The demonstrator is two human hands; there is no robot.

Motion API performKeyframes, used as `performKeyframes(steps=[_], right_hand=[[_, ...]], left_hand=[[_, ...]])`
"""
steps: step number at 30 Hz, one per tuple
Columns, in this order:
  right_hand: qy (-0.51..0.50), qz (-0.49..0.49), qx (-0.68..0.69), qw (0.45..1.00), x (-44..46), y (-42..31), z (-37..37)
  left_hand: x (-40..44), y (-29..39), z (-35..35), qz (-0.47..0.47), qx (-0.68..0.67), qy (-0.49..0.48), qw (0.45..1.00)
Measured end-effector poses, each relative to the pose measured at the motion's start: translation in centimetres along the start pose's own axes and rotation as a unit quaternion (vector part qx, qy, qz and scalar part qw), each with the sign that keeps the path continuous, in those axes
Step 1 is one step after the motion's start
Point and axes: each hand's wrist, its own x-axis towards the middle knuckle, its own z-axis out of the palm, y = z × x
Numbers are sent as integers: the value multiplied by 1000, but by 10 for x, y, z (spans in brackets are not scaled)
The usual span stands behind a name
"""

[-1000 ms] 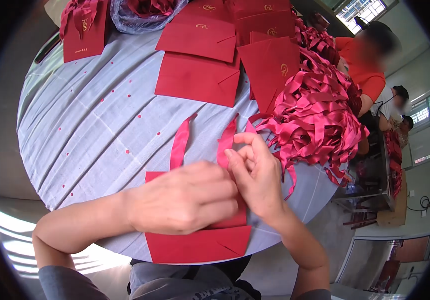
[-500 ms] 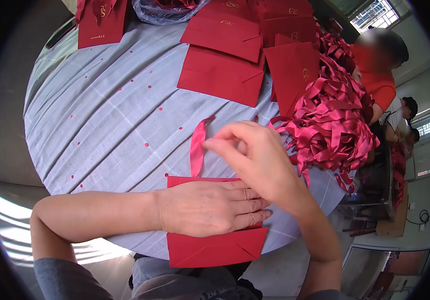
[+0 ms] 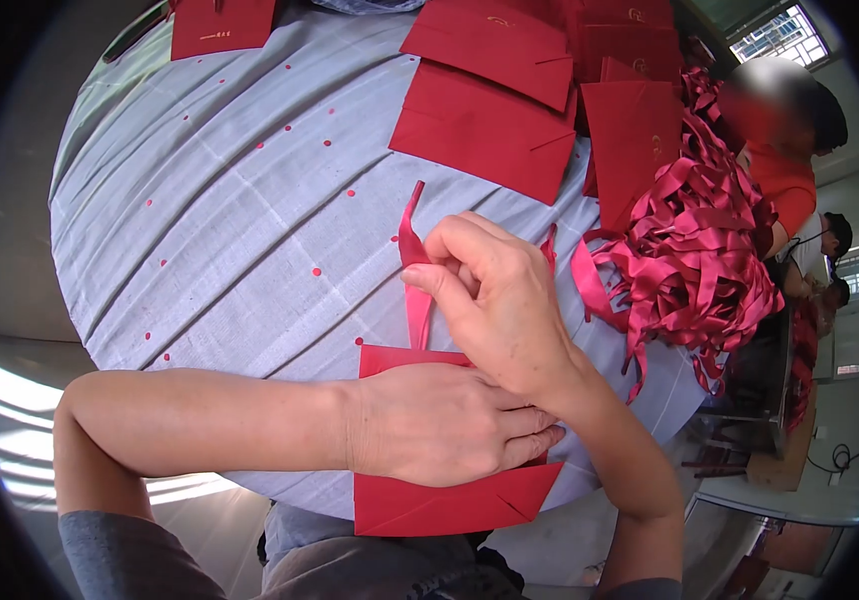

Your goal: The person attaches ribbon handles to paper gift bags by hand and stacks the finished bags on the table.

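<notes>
A red paper bag (image 3: 455,508) lies flat at the table's near edge. My left hand (image 3: 440,425) rests palm down across it, fingers stretched toward the right and covering its middle. Just beyond the bag's far edge, my right hand (image 3: 500,300) pinches a pink-red satin ribbon (image 3: 419,318) between thumb and forefinger. The ribbon's narrow end points away from me above the fingers, and its lower part reaches the bag's edge. Another bit of ribbon (image 3: 550,243) shows behind my right hand; whether both are one piece, I cannot tell.
A tangled heap of satin ribbons (image 3: 700,250) lies on the right. Stacked red bags (image 3: 485,130) are at the back, and another red bag (image 3: 220,28) is far left. Red dots (image 3: 317,272) speckle the pale tablecloth (image 3: 220,220). A person in red (image 3: 785,190) sits beyond the heap.
My right thumb and forefinger have closed on the ribbon, which they were beside before. The left hand stays flat on the bag. The whole view has shifted slightly.
</notes>
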Motion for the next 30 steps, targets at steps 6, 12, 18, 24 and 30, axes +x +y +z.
performKeyframes(steps=[6,12,18,24,30], right_hand=[[24,-19,-26,999,-1,0,1],[27,-19,-16,999,-3,0,2],[9,13,61,998,-1,7,-9],[160,106,145,971,-28,-23,-95],[117,263,69,955,-114,-27,-101]], left_hand=[[0,-1,3,-5,-11,-33,999],[2,-1,0,5,4,-28,1000],[4,-2,-2,13,27,-53,998],[11,-5,-11,26,-77,-12,997],[10,0,-47,-218,-27,95,971]])
